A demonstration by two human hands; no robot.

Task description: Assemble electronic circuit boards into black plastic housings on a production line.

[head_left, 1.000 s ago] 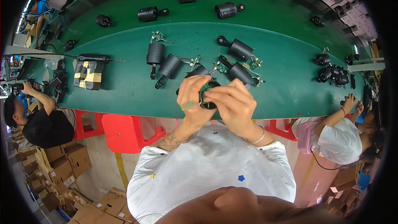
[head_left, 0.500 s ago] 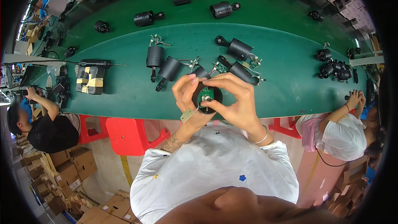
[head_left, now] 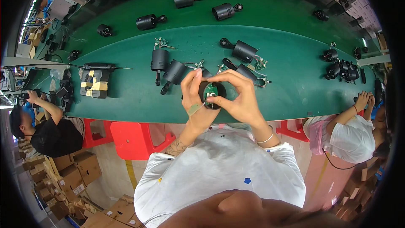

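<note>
Cradling a black cylindrical housing (head_left: 223,95) above the near side of the green bench (head_left: 130,97), the left hand (head_left: 192,95) had its fingers curled around one side; the right hand (head_left: 244,99) arched around the other, thumb over the circuit board (head_left: 209,89) inside. The open end faced up, presumably for visibility, with a pale tab (head_left: 194,109) outside, likely clear of the opening.

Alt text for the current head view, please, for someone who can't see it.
The left hand and right hand hold a black cylinder, the right thumb at the green board inside. Similar cylinders lie on the green table; a screwdriver is at left, co-workers at both sides.
</note>
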